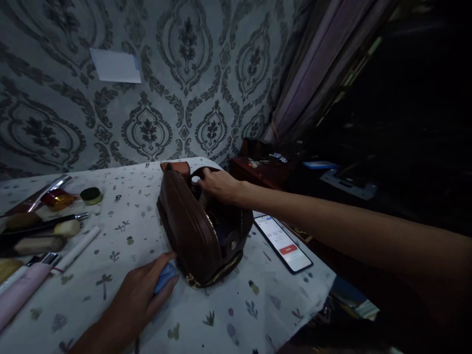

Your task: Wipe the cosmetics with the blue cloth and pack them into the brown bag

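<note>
brown leather pouch stands on its long edge mid-table, zip open along the top and down the near end, gold zip teeth showing, dark inside. right hand comes in from the right on an outstretched arm and sits over the pouch's far top opening; fingers curled and bunched together, tips against a small white round piece at the mouth, though a firm grip on it cannot be told. left hand lies low on the tablecloth, a pale one printed with small plants, just beside the pouch's near end; thumb and fingers closed on a blue thing that touches the pouch's base. a phone with a lit screen lies flat right of the pouch, near the table edge. well to the left: a spread of cosmetics, among them a pink tube, a white stick, a round dark compact. patterned wallpaper behind, with a white paper stuck to it. room is dim, right side almost black.
</note>
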A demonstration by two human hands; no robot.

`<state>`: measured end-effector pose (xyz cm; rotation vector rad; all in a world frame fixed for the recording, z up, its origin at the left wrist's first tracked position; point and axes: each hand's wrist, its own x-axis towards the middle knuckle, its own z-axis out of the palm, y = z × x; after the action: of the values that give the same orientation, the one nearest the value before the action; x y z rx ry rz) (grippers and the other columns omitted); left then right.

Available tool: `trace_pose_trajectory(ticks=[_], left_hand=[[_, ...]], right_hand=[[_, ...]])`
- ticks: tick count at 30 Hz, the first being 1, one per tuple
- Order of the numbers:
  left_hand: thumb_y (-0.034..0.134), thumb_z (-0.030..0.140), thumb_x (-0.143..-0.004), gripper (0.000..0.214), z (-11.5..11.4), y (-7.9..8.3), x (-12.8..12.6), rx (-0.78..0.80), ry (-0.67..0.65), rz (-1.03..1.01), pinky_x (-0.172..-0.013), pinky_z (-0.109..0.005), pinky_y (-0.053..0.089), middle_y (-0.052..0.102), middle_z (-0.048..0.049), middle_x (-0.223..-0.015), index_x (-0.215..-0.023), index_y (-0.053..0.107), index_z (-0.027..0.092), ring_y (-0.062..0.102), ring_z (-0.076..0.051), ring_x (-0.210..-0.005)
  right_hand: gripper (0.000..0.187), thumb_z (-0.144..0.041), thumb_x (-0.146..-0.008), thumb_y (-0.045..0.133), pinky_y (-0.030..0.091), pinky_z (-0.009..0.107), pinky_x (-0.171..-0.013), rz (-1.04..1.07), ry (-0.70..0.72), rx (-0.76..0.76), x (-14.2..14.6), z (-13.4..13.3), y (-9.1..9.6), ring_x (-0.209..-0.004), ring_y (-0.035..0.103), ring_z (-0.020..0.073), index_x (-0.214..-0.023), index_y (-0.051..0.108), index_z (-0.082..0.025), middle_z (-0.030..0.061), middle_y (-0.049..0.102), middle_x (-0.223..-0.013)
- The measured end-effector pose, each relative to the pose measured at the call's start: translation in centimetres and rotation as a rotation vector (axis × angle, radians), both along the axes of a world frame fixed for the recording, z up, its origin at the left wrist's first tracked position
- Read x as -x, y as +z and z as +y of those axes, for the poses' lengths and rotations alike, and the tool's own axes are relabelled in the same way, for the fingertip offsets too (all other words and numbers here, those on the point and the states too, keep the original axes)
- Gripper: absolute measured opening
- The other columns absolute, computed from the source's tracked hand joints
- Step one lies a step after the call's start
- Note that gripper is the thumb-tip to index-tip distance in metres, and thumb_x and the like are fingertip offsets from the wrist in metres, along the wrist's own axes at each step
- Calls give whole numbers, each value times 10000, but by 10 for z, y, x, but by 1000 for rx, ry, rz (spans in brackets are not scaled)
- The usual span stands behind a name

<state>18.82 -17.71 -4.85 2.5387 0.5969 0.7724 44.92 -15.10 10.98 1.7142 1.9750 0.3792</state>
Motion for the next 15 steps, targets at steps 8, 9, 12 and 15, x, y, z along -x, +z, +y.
trace_pose_trajectory(ticks=[8, 9, 12, 15], left_hand=[[429, 381, -997, 329, -1, -2, 1, 9, 7, 15, -672, -272, 592, 765, -62, -1038, -1300, 507, 277, 748, -211, -811], [423, 383, -1001, 327, -1, -2, 1, 15, 5, 21, -665, -273, 589, 763, -61, -1034, -1299, 503, 276, 744, -209, -804], [417, 381, -1006, 315, -1, -2, 1, 28, -2, 31, -685, -281, 585, 757, -59, -1051, -1292, 495, 274, 739, -206, -822], [428, 377, -1002, 324, -1, 0, 1, 30, 0, 24, -670, -267, 577, 758, -49, -1038, -1303, 490, 275, 734, -195, -786]], right_hand=[[390, -9, -890, 479, 531, 350, -877, 65, 59, -39, -6, -10, 3, -1040, 683, 267, -1272, 548, -45, 247, 491, -1327], [379, -4, -889, 478, 526, 347, -873, 82, 59, -32, -6, -11, 5, -1033, 682, 263, -1257, 563, -41, 243, 489, -1326], [323, -10, -914, 445, 507, 327, -847, 146, 71, -21, -10, -13, 8, -995, 670, 236, -1191, 608, -35, 227, 500, -1304], [283, -42, -940, 422, 479, 321, -833, 226, 117, -47, -18, -12, 7, -953, 633, 213, -1127, 634, -44, 197, 531, -1246]])
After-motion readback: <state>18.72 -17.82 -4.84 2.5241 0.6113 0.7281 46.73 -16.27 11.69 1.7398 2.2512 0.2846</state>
